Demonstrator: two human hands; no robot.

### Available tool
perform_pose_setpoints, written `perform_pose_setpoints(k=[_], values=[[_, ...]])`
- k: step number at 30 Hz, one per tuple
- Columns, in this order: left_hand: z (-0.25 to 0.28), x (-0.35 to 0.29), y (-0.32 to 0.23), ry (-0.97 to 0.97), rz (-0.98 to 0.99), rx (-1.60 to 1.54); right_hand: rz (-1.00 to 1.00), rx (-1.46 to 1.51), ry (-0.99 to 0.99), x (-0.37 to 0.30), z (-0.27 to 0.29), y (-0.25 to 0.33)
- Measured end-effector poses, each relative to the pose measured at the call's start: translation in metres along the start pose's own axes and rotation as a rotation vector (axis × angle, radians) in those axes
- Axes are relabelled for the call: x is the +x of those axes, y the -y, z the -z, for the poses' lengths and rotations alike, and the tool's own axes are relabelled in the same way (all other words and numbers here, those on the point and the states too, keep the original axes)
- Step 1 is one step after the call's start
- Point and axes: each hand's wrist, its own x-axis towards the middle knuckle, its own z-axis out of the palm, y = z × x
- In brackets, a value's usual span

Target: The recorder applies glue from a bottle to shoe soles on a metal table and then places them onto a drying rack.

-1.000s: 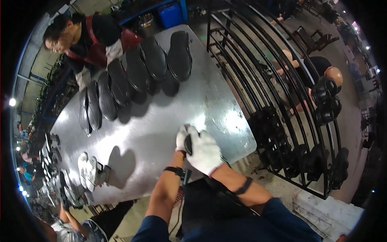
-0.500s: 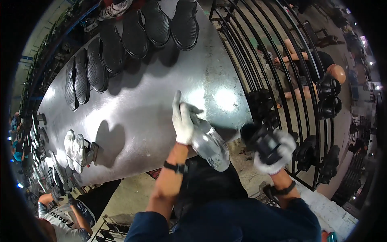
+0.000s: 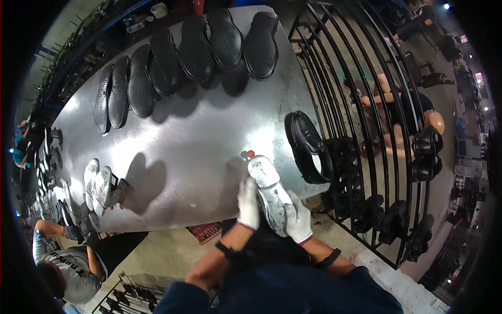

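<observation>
A silver metal shoe last (image 3: pixel 270 189) stands sole up before me at the table's near edge. My right hand (image 3: pixel 298 220), in a white knitted glove, grips its right side near the lower end. Along the opposite side is my left hand (image 3: pixel 248 203), gloved too and slightly blurred. Its fingers look stretched out beside the last; whether they touch it is unclear. A black shoe (image 3: pixel 307 144) lies on the metal table (image 3: pixel 204 172) to the right of the last.
Several black shoe soles (image 3: pixel 196 49) line the far edge. A pair of silver lasts (image 3: pixel 99 188) stands at the left. Beyond the last is a red knob (image 3: pixel 251 154). A black rack (image 3: pixel 374 131) with shoes borders the right side. One co-worker (image 3: pixel 78 269) is at lower left, another (image 3: pixel 413 112) beyond the rack.
My right hand has let go of the black shoe, now on the table, and moved left onto the last. My left hand has shifted from on top of the last to its left side.
</observation>
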Motion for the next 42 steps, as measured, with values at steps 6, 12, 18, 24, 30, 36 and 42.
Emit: perform_pose_setpoints(k=[6,12,18,24,30,36,42], values=[[0.005,0.055,-0.028,0.176,0.047,-0.823,0.359,-0.148,0.339,0.156,-0.03,0.018],[0.119,0.08,-0.109,-0.361,-0.321,-0.956,-0.114,0.687,-0.204,0.323,-0.019,0.079],[0.295,0.097,-0.179,-0.593,-0.648,-0.967,-0.182,0.91,0.182,0.453,-0.03,0.097],[0.3,0.091,-0.18,-0.602,-0.702,-0.91,-0.174,0.833,0.09,0.402,-0.038,0.105],[0.086,0.093,-0.083,-0.134,-0.487,0.416,-0.286,0.777,0.096,0.203,-0.007,0.052],[0.009,0.181,-0.046,0.204,-0.139,0.518,-0.414,0.576,0.342,0.066,0.028,-0.008],[0.044,0.167,0.012,0.194,-0.434,0.938,-0.345,0.24,0.34,0.018,0.036,0.031]])
